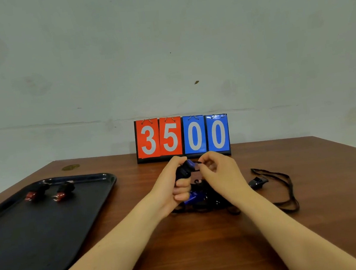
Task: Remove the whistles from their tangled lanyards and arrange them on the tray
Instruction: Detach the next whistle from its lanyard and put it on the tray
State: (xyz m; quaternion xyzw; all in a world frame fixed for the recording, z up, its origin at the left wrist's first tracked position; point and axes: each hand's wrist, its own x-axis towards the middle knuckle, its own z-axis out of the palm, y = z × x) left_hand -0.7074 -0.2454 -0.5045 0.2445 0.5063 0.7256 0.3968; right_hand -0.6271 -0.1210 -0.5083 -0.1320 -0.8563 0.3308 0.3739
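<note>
The left hand (pixel 174 185) curls its grip round a blue whistle (pixel 187 167); the right hand (pixel 219 170) pinches its thin black lanyard (pixel 195 163). Two glossy red whistles (pixel 32 194) lie on the black tray (pixel 19 257).

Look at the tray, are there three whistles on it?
No, only two whistles, one and another, both red and black, lie on the tray.

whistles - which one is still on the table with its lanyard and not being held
The black whistle to the right of the right hand, lying on the table with its black lanyard. The two red ones lie on the tray; the left hand grips a blue one.
</note>
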